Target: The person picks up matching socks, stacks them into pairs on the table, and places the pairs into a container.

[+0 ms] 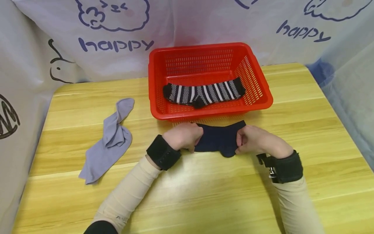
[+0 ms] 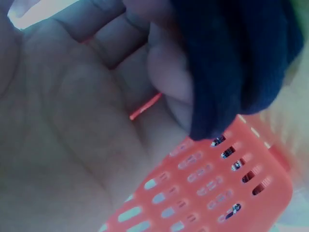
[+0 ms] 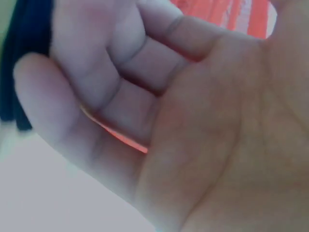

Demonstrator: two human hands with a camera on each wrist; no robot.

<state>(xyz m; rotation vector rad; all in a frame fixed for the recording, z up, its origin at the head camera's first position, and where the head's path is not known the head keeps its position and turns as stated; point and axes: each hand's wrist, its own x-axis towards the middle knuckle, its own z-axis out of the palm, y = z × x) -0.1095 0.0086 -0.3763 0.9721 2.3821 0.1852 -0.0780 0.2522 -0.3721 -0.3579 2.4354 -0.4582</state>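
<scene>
Yellow table (image 1: 204,195) beneath plain sock (image 1: 218,139), seemingly navy.

"Basket (image 1: 204,116): position?"
"On the table (image 1: 181,201), behind my left hand (image 1: 183,135) and right hand (image 1: 257,139), with socks (image 1: 207,92) inside."
"Remaining articles?"
"Held hosiery (image 1: 217,138), between my hands (just before the basket); further hosiery (image 1: 106,154), left of both."

I see a dark navy sock (image 1: 216,139), a lilac-grey sock (image 1: 105,156), a black-and-white striped sock (image 1: 206,93), a bright red basket (image 1: 210,114) and a yellow wood-grained tabletop (image 1: 210,195).
</scene>
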